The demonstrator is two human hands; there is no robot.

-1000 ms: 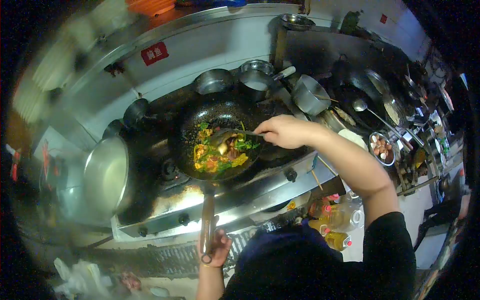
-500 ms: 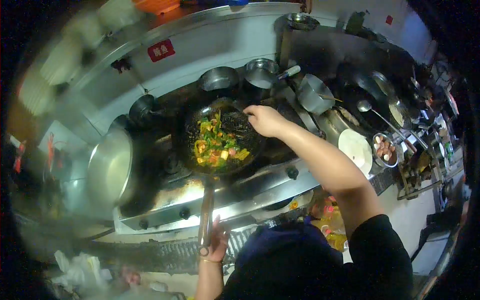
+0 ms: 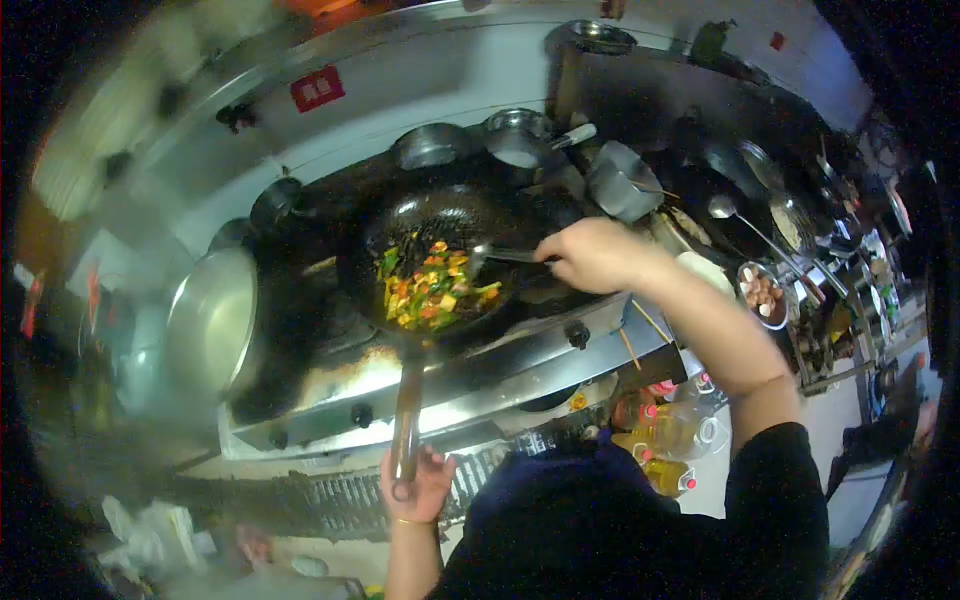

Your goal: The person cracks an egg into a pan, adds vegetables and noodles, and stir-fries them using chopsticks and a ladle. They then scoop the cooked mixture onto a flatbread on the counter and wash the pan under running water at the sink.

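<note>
Left of the right hand's grip, mixed chopped food [image 3: 430, 290] sits in the wok [image 3: 440, 206]. Pieces look well combined; all visible food of this mix is in the wok, none dished out, doneness unclear. Right hand [image 3: 600, 262] clasps the metal utensil [image 3: 508, 256], palm down, arm reaching across. Nearer the body, left hand [image 3: 425, 487] is palm up under the wok handle [image 3: 407, 410], fingers loosely open.

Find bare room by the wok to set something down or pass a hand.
Looks free: narrow front ledge left of the wok handle; dim stovetop between wok and big basin. Crowded: pans behind the wok; saucepan and ladle right.
</note>
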